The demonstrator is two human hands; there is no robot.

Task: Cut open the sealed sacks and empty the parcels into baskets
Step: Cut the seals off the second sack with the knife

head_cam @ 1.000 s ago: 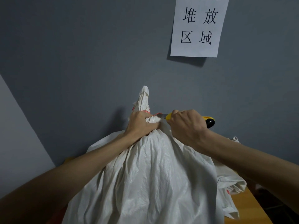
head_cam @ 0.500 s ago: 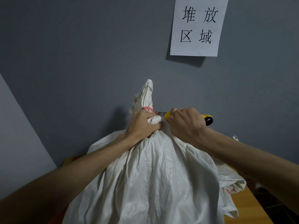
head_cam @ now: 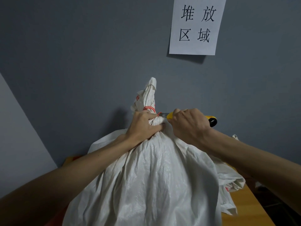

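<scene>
A full white woven sack [head_cam: 151,181] stands upright in front of me, its neck bunched and bound by a red tie [head_cam: 149,108]. My left hand [head_cam: 143,125] is clenched around the neck just below the tie. My right hand [head_cam: 189,123] grips a yellow utility knife [head_cam: 211,119] with a black end cap. The short blade [head_cam: 162,114] points left and touches the neck at the tie. The sack's loose top sticks up above my left hand. What is inside the sack is hidden.
A grey wall [head_cam: 81,62] rises directly behind the sack, with a paper sign [head_cam: 195,26] taped up high. More white sacks [head_cam: 228,181] lie slumped to the right on a wooden surface [head_cam: 244,209]. Something orange [head_cam: 71,160] shows at the left.
The sack neck and both hands have risen slightly in view. More of the red tie shows above my left hand, and the blade stays against the neck.
</scene>
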